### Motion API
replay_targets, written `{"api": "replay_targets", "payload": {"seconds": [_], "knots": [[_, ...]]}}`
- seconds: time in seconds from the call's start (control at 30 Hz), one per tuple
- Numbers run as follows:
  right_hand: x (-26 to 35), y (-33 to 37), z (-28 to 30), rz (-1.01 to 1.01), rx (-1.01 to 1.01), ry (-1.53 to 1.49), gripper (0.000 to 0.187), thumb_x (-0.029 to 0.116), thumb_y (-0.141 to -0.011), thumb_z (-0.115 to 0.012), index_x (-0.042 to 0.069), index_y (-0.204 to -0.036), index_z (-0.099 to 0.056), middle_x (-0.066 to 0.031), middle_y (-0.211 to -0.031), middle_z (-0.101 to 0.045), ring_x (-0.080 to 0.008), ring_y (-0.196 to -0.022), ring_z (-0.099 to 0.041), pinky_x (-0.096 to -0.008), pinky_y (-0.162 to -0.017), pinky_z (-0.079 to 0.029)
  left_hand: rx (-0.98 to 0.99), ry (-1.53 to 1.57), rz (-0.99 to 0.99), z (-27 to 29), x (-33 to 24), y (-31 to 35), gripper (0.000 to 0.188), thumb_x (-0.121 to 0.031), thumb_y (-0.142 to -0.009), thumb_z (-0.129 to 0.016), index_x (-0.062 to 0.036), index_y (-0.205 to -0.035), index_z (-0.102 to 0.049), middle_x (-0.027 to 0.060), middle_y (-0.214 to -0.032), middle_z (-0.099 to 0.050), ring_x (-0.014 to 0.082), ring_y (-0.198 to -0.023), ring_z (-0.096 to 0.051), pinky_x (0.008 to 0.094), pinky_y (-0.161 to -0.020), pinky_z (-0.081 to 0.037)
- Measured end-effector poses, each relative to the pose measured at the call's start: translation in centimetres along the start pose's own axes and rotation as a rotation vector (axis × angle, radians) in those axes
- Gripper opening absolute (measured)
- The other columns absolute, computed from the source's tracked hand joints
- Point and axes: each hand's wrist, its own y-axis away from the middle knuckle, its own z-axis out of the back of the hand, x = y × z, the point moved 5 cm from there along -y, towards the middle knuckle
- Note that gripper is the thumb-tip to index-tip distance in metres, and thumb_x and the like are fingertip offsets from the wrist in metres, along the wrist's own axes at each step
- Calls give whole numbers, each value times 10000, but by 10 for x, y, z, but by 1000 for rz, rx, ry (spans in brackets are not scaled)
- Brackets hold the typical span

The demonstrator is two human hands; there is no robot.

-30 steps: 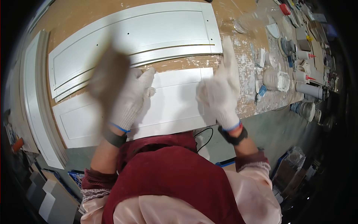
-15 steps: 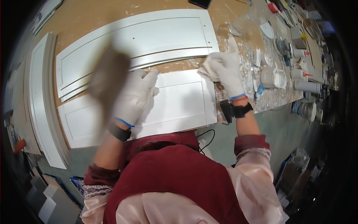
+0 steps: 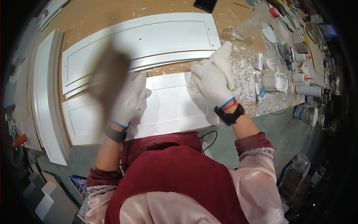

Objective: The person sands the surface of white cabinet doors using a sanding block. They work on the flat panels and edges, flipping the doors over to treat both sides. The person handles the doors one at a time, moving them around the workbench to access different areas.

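Note:
A white framed panel (image 3: 167, 117) lies at the near edge of the table. My left hand (image 3: 130, 97), in a white knit glove, is closed at its far edge, thumb over the face; a dark blurred shape close to the camera covers part of this hand. Farther right, my gloved right hand (image 3: 210, 80) is closed on a white cloth (image 3: 223, 61) and presses at the panel's far edge near its right end. Loose cloth sticks up beyond the knuckles. Behind lies a second white framed panel (image 3: 175, 31) with small dark holes, parted from the first by a narrow gap.
Long white boards (image 3: 46, 97) are stacked at the left. On the paint-spotted table (image 3: 244, 71) at right are a clear bottle (image 3: 253, 25) with a red cap, a plastic tub (image 3: 275, 81) and glue bottles (image 3: 300, 58). A black phone (image 3: 205, 4) lies at the back.
My right hand has moved left and nearer along the panel's far edge, with the cloth now standing up behind it. My left hand has shifted slightly left.

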Motion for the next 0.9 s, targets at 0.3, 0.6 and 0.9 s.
{"api": "replay_targets", "payload": {"seconds": [0.3,0.6,0.9], "knots": [[16,6,3,-75,133,157,231,185,-830,-600,57,-1015,-654,-155,-918,-600,-347,-840,-623,-405,-700,-502,-100,155,-16,-25,25,3,549,-267,-748,-755,-141,-1262,-609,142,-1187,-603,334,-1122,-535,430,-949,-455],[-85,39,58,-425,-417,-658,208,174,-868,-638,19,-994,-693,-110,-990,-690,-209,-885,-649,-324,-760,-518,-84,169,14,-19,23,3,560,-250,-749,-752,-141,-1278,-602,144,-1198,-590,336,-1134,-531,433,-961,-454],[-89,130,42,-769,-164,-757,153,104,-871,-643,-11,-967,-671,-40,-934,-682,-99,-813,-598,-262,-717,-503,-58,122,25,-13,18,5,576,-265,-750,-760,-159,-1292,-597,142,-1212,-584,334,-1149,-522,415,-972,-451]]}}
